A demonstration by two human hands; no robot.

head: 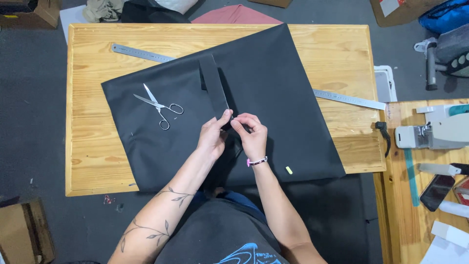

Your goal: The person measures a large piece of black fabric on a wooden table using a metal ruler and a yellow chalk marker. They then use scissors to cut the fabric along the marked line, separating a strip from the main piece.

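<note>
left hand [212, 137] fingers pinch near end of black strip [213, 85] | right hand [252, 135] fingers pinch same end | strip lies on black cloth [273, 98], mid-tabletop [93, 161] | scissors [159, 105] left of strip | steel ruler [349, 99] toward right edge

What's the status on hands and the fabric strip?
Left hand and right hand both pinch near end of black fabric strip. Strip lies on black cloth sheet. Scissors left, clear.

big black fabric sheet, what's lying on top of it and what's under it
On the black fabric sheet lie scissors, a narrow black strip pinched by the left hand and right hand, and a small yellow piece. Under it: the wooden table and a metal ruler, its middle covered.
</note>
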